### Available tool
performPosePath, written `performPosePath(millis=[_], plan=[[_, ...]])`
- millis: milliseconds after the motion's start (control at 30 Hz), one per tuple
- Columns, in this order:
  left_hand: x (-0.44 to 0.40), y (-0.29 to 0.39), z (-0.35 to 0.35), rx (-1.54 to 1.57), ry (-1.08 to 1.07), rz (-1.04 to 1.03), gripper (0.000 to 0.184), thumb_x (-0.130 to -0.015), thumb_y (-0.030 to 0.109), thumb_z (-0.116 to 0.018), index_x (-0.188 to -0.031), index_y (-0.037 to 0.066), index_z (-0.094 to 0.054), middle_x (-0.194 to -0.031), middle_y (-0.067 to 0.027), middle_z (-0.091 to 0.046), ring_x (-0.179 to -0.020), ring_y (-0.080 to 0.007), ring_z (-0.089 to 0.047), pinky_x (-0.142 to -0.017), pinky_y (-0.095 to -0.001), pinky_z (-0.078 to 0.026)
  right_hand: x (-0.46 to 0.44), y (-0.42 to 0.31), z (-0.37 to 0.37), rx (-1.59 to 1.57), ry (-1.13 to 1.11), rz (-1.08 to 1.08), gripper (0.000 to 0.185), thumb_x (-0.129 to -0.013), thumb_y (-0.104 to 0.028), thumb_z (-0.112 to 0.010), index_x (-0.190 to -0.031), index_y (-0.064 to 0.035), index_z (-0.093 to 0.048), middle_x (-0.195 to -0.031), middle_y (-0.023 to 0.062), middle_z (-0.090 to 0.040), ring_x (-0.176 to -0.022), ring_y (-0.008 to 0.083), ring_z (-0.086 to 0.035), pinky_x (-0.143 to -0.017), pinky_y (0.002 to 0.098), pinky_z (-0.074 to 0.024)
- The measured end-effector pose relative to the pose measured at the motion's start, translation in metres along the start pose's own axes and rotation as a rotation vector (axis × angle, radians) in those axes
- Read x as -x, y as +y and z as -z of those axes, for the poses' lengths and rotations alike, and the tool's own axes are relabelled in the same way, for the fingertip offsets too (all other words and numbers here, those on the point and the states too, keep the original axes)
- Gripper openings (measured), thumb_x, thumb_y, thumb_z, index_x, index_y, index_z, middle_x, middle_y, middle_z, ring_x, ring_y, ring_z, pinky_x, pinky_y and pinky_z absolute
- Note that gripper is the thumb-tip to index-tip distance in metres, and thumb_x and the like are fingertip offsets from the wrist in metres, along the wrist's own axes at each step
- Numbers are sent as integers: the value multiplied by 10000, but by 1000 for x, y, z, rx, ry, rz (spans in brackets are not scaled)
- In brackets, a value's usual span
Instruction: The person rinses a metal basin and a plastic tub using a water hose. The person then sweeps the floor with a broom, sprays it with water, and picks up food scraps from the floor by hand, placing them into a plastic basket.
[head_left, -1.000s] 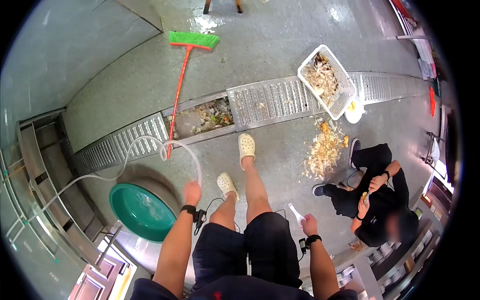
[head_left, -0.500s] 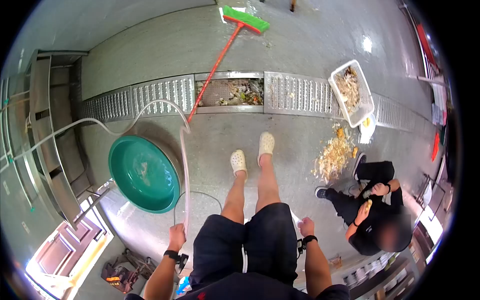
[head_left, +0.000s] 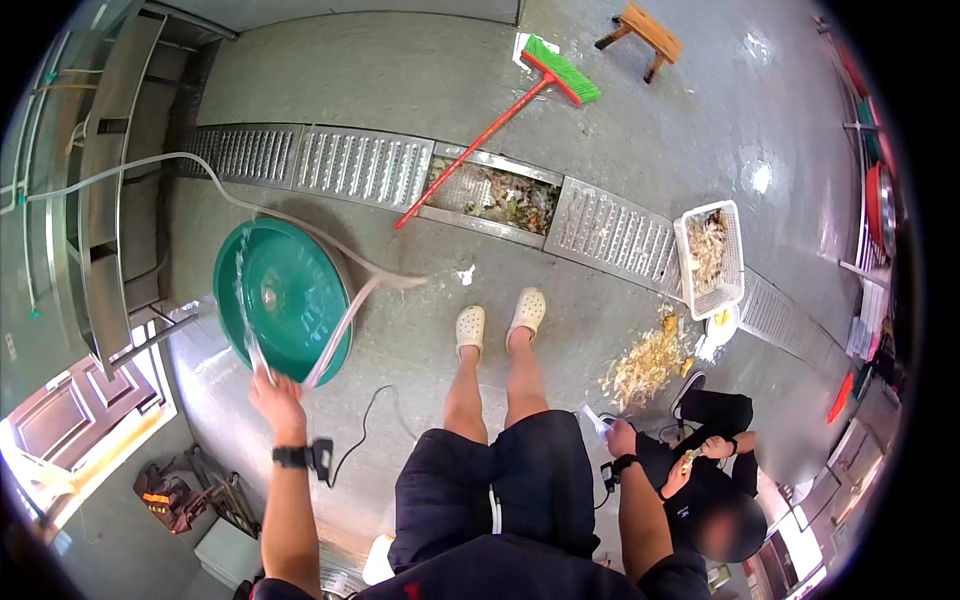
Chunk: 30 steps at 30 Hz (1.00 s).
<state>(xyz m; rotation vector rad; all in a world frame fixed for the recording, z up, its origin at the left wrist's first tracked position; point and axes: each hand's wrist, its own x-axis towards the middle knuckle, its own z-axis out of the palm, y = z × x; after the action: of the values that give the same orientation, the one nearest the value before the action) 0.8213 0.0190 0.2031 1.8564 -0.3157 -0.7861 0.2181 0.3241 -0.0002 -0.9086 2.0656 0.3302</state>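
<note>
My left hand (head_left: 276, 405) is closed around the end of a clear hose (head_left: 347, 325) at the near rim of a big green basin (head_left: 335, 360). Water streams from the hose across the basin's left side, and a little water lies inside. Beside my right thigh, my right hand (head_left: 620, 438) grips a thin whitish object (head_left: 594, 419) whose kind I cannot make out. The hose loops over the floor to the right of the basin and runs back toward the left wall.
Past my feet, a green broom (head_left: 560, 68) lies across an uncovered drain channel (head_left: 450, 186) holding scraps. To the right are a white basket (head_left: 738, 245), a peelings pile (head_left: 645, 362) and a seated co-worker (head_left: 705, 500). A wooden stool (head_left: 650, 32) stands farther off.
My left hand has moved left and forward to the basin with the hose, and water now streams out. The hose has shifted lower. My view has turned, bringing the stool into sight.
</note>
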Motion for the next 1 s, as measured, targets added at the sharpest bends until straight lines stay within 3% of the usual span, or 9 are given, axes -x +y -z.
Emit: performPosePath(millis=[100, 133, 233, 400, 500, 733, 867, 933, 1000], plan=[[45, -72, 80, -484, 74, -35, 366, -950, 247, -410, -640, 64, -477, -533, -31, -480, -433, -142, -463, -391, -291, -351, -25, -2, 16, -2, 15, 61, 159, -719, -119, -613, -826, -2, -602, -814, 201, -644, -824, 366, -630, -743, 429, -496], [73, -77, 72, -496, 88, 139, 410, -943, 264, -424, -610, 36, -492, -529, -62, -504, -435, -170, -487, -399, -314, -373, -31, -2, 20, -29, 24, 78, 157, -724, -123, -609, -827, -4, -603, -821, 207, -647, -838, 377, -625, -750, 437, -492], [123, -119, 41, -190, 44, 498, 195, -924, 215, -486, -914, 20, -493, -709, -78, -496, -564, -157, -494, -470, -306, -421, -42, -17, 45, -42, -3, 48, 189, -718, -116, -616, -868, -1, -614, -839, 217, -655, -841, 374, -636, -754, 435, -502], [138, -131, -103, -184, -388, 284, 99, -915, 112, -507, -846, 42, -493, -654, -25, -455, -564, -137, -458, -515, -292, -427, -57, -16, 57, 37, -19, 75, 176, -717, -99, -605, -862, -1, -632, -863, 227, -658, -846, 379, -639, -762, 427, -509], [130, -96, -184, 470, -432, 522, 212, -962, 205, -452, -799, 71, -471, -646, -16, -450, -558, -132, -418, -512, -280, -378, -56, -16, 58, 19, -2, 67, 168, -719, -96, -602, -856, -2, -627, -876, 227, -657, -859, 381, -637, -765, 431, -506], [65, -25, -219, 635, -481, 108, 283, -994, 275, -404, -812, 77, -492, -696, -36, -475, -677, -162, -462, -701, -328, -382, -44, -7, 41, -26, -41, -6, 189, -728, -121, -605, -877, -5, -608, -878, 220, -656, -879, 380, -632, -774, 434, -498], [15, -40, -151, 253, -404, -149, 320, -988, 278, -424, -769, 65, -518, -734, -37, -492, -721, -162, -456, -735, -311, -376, -32, -7, 23, -54, -27, -16, 186, -734, -142, -602, -866, -11, -602, -869, 215, -651, -862, 386, -628, -775, 441, -496], [15, -62, -134, -375, -382, -261, 368, -983, 285, -440, -718, 46, -530, -758, -36, -504, -739, -160, -448, -735, -314, -379, -21, -9, 19, 7, -26, 4, 194, -731, -146, -605, -874, -16, -608, -858, 210, -650, -858, 389, -626, -775, 443, -496], [20, -109, -149, -468, -556, -301, 367, -969, 307, -460, -782, 24, -601, -772, -64, -548, -791, -183, -504, -774, -330, -404, -10, -6, 10, -55, -2, -2, 186, -726, -156, -612, -853, -21, -608, -840, 209, -645, -852, 390, -623, -767, 451, -494]])
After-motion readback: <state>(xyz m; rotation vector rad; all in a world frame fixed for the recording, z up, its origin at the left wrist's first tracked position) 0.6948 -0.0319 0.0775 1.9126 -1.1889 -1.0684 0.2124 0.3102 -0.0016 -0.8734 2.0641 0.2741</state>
